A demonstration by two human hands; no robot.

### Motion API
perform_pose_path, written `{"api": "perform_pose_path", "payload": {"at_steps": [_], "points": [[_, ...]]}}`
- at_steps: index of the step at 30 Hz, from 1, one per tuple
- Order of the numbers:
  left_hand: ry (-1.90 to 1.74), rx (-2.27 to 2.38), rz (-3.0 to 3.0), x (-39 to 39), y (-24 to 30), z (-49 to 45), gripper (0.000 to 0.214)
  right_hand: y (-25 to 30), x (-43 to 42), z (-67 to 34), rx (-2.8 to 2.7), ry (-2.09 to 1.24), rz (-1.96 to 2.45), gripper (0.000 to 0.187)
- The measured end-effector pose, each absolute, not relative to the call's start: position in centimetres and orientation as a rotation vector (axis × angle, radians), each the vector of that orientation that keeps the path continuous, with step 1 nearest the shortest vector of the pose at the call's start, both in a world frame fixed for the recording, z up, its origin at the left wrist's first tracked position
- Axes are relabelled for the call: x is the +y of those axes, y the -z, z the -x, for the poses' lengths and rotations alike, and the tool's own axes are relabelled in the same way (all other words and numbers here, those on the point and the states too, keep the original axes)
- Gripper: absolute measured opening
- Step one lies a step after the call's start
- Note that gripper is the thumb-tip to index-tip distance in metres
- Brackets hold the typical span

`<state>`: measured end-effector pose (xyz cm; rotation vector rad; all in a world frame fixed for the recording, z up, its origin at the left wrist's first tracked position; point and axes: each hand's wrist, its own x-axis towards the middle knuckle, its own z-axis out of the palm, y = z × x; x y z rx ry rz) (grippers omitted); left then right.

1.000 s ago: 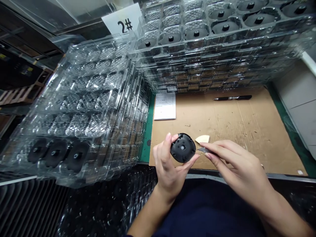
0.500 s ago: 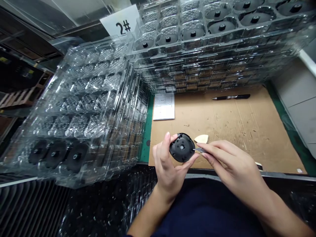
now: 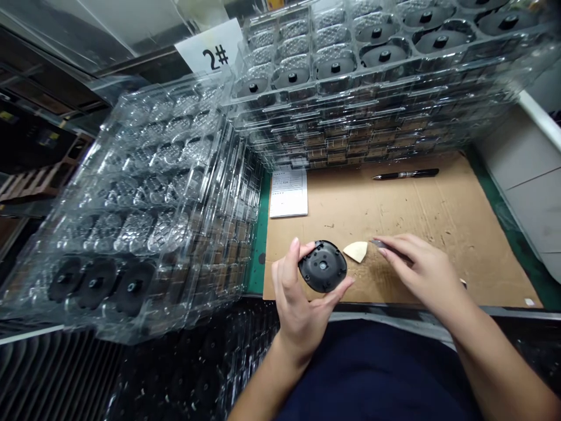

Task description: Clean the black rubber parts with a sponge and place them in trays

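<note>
My left hand [image 3: 293, 298] grips a round black plastic part [image 3: 323, 266] by its edges, its underside with a central hole facing up. My right hand [image 3: 421, 269] pinches a small knife with a metal blade [image 3: 380, 243], its tip pointing left, a little apart from the black part. A cream-coloured wedge of soft material [image 3: 356, 251] lies on the cardboard sheet [image 3: 460, 234] between my hands, touching neither of them.
Stacks of clear plastic trays [image 3: 149, 193] rise to the left and ahead, some holding black round parts. A black pen [image 3: 405, 173] and a printed paper form [image 3: 288, 193] lie on the cardboard. A "2#" card [image 3: 209, 49] stands behind the trays.
My right hand has drawn back to the right, taking the blade away from the black part. The cream wedge now lies fully in view. The left hand has barely moved.
</note>
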<state>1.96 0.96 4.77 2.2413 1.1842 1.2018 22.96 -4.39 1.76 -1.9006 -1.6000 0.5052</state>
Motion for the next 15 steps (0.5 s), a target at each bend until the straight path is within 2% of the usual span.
{"api": "perform_pose_path", "payload": {"at_steps": [5, 8, 10, 12, 15], "points": [[-1.143, 1.152, -2.075, 1.2, -4.7, -2.1, 0.104, 2.5, -5.0, -25.1, -1.543, -0.326, 1.997, 0.038], [-1.005, 1.119, -1.846, 1.2, -4.7, -2.8, 0.091, 0.7, -6.5, -24.2, -1.525, -0.218, 1.956, 0.048], [-0.841, 1.011, -1.707, 1.3, -4.4, -3.7, 0.078, -1.6, -7.5, -23.2, -1.550, -0.267, 1.802, 0.051], [-0.656, 0.842, -1.637, 1.6, -3.9, -5.3, 0.064, -3.7, -7.9, -22.6, -1.529, -0.415, 1.602, 0.044], [-0.463, 0.613, -1.667, 2.0, -3.8, -8.7, 0.051, -5.4, -8.7, -23.7, -1.240, -0.685, 1.433, 0.020]]}}
